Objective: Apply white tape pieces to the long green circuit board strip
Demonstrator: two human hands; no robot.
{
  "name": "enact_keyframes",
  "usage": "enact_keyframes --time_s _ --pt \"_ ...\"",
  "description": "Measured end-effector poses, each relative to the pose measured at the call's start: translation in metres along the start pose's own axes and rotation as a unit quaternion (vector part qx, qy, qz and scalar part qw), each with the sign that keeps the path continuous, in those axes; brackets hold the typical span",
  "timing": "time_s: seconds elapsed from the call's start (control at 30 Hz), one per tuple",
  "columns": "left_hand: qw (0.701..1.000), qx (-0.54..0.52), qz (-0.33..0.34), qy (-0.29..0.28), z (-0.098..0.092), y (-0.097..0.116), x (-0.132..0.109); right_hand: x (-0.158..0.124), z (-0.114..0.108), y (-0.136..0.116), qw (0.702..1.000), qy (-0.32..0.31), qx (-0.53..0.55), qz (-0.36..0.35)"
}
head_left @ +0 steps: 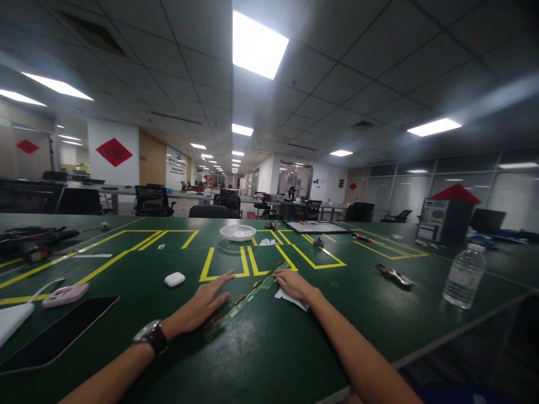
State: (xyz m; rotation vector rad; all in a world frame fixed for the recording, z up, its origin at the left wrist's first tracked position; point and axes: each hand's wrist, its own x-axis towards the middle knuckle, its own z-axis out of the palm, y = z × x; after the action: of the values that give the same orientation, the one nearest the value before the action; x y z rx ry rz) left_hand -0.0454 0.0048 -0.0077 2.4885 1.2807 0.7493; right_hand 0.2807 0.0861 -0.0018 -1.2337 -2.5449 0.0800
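Note:
My right hand [293, 284] has its fingers closed on the far end of a long, narrow green strip [254, 292] with brown pieces along it. The strip slants toward me over the table, and its near end is blurred. Beneath the right hand a white piece of paper or tissue [297, 302] shows partly. My left hand [197, 306], with a wristwatch on the wrist, is spread open just left of the strip. Whether its fingertips touch the strip I cannot tell. A small white rounded case [174, 279] lies beyond the left hand.
Across the green table [269, 365] run yellow tape outlines. Further off sit a white basket [237, 233] and crumpled tissue [268, 242]. A multitool [394, 276] and a water bottle [464, 278] stand right; a tablet [59, 336] and power tool [37, 241] lie left.

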Motion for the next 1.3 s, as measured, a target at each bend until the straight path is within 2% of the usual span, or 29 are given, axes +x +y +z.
enact_keyframes --time_s 0.07,0.13,0.33,0.77,1.07,1.23,1.3 --pt "1.000 0.013 0.010 0.002 0.000 -0.004 -0.001 -0.007 -0.005 0.020 0.991 -0.001 -0.059 0.121" --pt "0.999 0.030 0.014 -0.004 0.002 -0.006 -0.002 -0.014 -0.009 0.035 0.979 0.004 -0.085 0.187" --pt "0.997 0.064 0.035 -0.030 0.012 -0.004 -0.003 -0.019 -0.006 0.047 0.965 0.001 -0.093 0.243" --pt "0.996 0.062 0.032 -0.051 0.017 -0.011 -0.004 -0.021 -0.008 0.055 0.971 -0.065 -0.031 0.228" --pt "0.996 0.065 0.021 -0.051 0.012 -0.001 -0.004 -0.025 -0.011 0.052 0.979 -0.007 -0.039 0.202" --pt "0.996 0.068 0.022 -0.051 0.011 0.002 -0.004 -0.025 -0.021 0.031 0.969 0.045 -0.092 0.225" --pt "0.996 0.073 0.023 -0.047 0.010 0.004 -0.004 -0.025 -0.025 0.019 0.964 0.044 -0.105 0.239"
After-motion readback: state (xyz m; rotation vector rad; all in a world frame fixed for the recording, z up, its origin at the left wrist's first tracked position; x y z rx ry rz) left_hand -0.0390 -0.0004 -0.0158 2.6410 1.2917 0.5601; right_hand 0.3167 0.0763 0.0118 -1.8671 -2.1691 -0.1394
